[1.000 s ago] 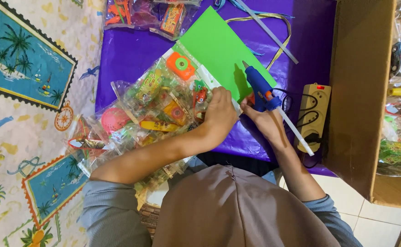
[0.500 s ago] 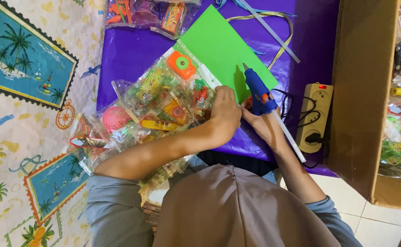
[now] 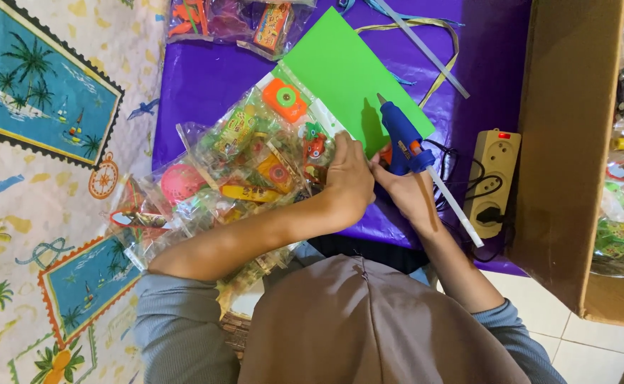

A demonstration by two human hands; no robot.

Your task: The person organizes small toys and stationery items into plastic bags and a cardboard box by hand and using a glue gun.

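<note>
Glue gun gripped in my right hand; left hand pinning green card flat, fingers clear of the nozzle.

A home craft corner on a tiled floor is suggested: purple wrapping sheet spread at 12 o'clock, a patterned cloth (palms, stamps) at 9 o'clock, a cardboard box at 3 o'clock, a power strip beside it.
</note>
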